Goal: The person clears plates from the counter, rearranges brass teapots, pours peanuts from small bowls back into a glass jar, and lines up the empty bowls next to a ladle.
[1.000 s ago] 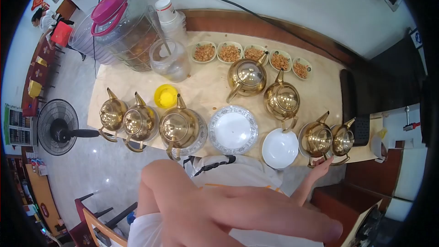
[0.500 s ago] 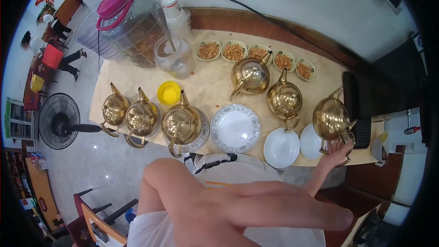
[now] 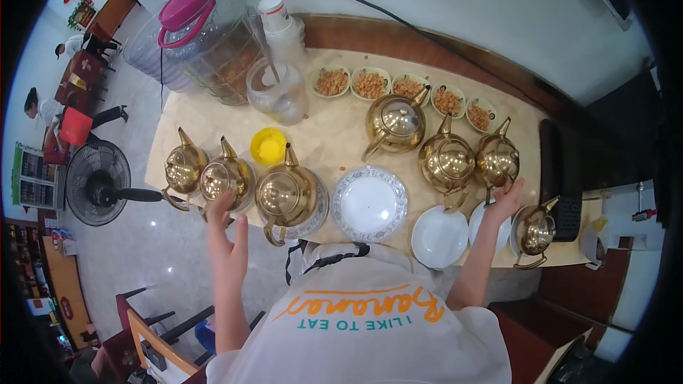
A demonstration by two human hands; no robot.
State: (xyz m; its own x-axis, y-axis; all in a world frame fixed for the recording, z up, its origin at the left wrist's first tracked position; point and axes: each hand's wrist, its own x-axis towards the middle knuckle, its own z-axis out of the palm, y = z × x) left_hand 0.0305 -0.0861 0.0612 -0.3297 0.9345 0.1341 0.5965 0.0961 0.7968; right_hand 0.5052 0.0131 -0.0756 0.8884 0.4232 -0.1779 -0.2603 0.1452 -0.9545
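My right hand [image 3: 506, 200] grips the handle of a gold teapot [image 3: 497, 159], which stands close beside another gold teapot [image 3: 447, 160]. A further gold teapot [image 3: 534, 230] sits to the right of that hand, near the table's front edge. On the other side, my left hand [image 3: 228, 242] is open, thumb and fingers apart. Its fingertips overlap the handle area of the middle gold teapot [image 3: 223, 178] in the left row; whether they touch it I cannot tell. Flanking that pot are a smaller gold teapot [image 3: 185, 169] and a larger gold teapot [image 3: 286, 198].
Patterned plates [image 3: 370, 203] and a white plate [image 3: 440, 237] line the front edge. Behind stand another teapot [image 3: 395, 123], several bowls of snacks [image 3: 331, 82], a yellow dish [image 3: 269, 146] and a pink-lidded jar [image 3: 213, 46]. A fan [image 3: 99, 183] stands left; two people are beyond.
My right hand has moved the teapot left and back, beside its neighbour, uncovering the pot at far right. My left arm has swung from close before the camera to the left row.
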